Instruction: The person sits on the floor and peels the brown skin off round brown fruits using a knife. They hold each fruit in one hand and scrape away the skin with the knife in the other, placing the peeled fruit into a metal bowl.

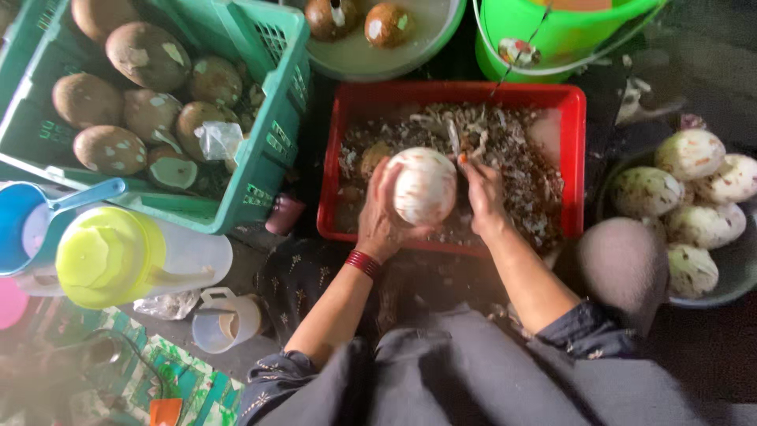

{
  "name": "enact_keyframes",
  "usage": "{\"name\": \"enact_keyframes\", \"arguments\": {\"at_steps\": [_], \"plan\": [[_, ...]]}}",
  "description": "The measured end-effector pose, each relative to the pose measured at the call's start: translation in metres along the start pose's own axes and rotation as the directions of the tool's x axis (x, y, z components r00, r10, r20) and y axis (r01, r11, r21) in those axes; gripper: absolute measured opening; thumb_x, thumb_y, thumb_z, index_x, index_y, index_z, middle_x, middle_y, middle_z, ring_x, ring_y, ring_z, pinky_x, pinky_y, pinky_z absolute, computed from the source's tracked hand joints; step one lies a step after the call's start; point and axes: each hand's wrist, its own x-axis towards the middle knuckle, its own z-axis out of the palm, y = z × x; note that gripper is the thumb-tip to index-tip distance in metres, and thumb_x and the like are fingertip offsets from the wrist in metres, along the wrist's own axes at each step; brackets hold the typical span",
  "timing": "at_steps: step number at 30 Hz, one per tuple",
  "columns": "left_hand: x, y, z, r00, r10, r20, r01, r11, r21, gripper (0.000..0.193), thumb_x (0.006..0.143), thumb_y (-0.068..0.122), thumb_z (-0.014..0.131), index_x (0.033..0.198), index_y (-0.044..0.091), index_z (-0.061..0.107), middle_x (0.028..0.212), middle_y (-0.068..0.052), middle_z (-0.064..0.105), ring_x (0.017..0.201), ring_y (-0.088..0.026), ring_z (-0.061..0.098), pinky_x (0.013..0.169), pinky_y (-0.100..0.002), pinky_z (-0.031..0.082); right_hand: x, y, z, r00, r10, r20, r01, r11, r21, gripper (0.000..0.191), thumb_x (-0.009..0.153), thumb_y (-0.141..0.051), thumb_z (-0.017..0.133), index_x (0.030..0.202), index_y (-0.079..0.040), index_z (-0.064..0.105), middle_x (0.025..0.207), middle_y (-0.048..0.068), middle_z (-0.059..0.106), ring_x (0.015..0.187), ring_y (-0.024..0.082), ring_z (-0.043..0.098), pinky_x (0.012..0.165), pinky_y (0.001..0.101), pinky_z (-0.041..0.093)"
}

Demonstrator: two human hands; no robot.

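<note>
Head view: left hand cups a peeled whitish coconut from its left side, fingers wrapped round it, held over the red tray near the tray's front edge. Right hand fingers closed on a small tool at the nut's right side; blade hard to make out. Nut looks heavy, hard, round, likely slick: palm it underneath, not by fingertips. Scraps fill the tray.

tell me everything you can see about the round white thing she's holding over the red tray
The peeled coconut is a round, off-white ball with faint brownish streaks, its surface pared and matte. It is held above the red tray of brown and pale shavings. The left hand cups it from the left and beneath; the right hand presses against its right side, holding what looks like a blade, too blurred to be sure.
</note>
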Motion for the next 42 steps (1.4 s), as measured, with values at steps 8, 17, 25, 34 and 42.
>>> {"name": "enact_keyframes", "arguments": {"at_steps": [8,17,25,34,42], "plan": [[-0.026,0.006,0.017,0.936,-0.351,-0.022,0.348,0.933,-0.089,0.130,0.048,0.046,0.103,0.143,0.001,0.026,0.138,-0.022,0.043,0.126,-0.037,0.055,0.103,-0.043,0.052,-0.008,-0.001,0.001,0.951,-0.213,0.223,0.186,0.973,0.138,0.038,0.094,-0.028,0.060,0.121,-0.005,0.074,0.122,0.009,0.075,0.117,0.020,0.066,0.107,0.0327,0.046],[0.047,0.010,-0.028,0.985,-0.006,0.174,-0.011,0.996,0.092,0.118,0.044,0.040,0.099,0.147,0.015,0.045,0.145,-0.024,0.046,0.130,-0.044,0.050,0.104,-0.049,0.049,-0.079,-0.056,0.036,0.791,-0.606,0.080,0.590,0.721,-0.363,0.037,0.099,-0.035,0.054,0.110,-0.007,0.075,0.116,0.017,0.075,0.104,0.028,0.070,0.090,0.0395,0.060],[0.041,0.028,-0.025,0.966,-0.078,0.246,0.090,0.995,-0.036,0.107,0.046,0.039,0.098,0.142,0.023,0.053,0.136,-0.010,0.060,0.123,-0.033,0.064,0.097,-0.044,0.056,-0.017,-0.025,0.025,0.997,0.050,0.060,-0.045,0.995,-0.090,0.035,0.107,-0.030,0.054,0.102,0.000,0.073,0.131,0.026,0.064,0.116,0.034,0.066,0.099,0.0391,0.056],[0.036,0.028,-0.020,0.954,-0.193,0.228,0.198,0.980,0.001,0.106,0.053,0.043,0.097,0.146,0.023,0.049,0.141,-0.011,0.056,0.124,-0.033,0.062,0.098,-0.044,0.056,-0.050,-0.038,0.033,0.731,-0.660,0.174,0.640,0.574,-0.512,0.026,0.099,-0.024,0.062,0.104,-0.006,0.078,0.130,0.017,0.070,0.105,0.033,0.070,0.088,0.0370,0.058],[0.034,0.029,-0.016,0.978,-0.150,0.144,0.143,0.988,0.060,0.106,0.051,0.045,0.098,0.142,0.021,0.051,0.141,-0.011,0.054,0.127,-0.035,0.060,0.097,-0.045,0.055,-0.016,-0.031,0.023,0.668,-0.692,0.272,0.713,0.492,-0.499,0.024,0.098,-0.018,0.062,0.100,-0.001,0.079,0.128,0.019,0.069,0.105,0.024,0.069,0.092,0.0346,0.054]]}}
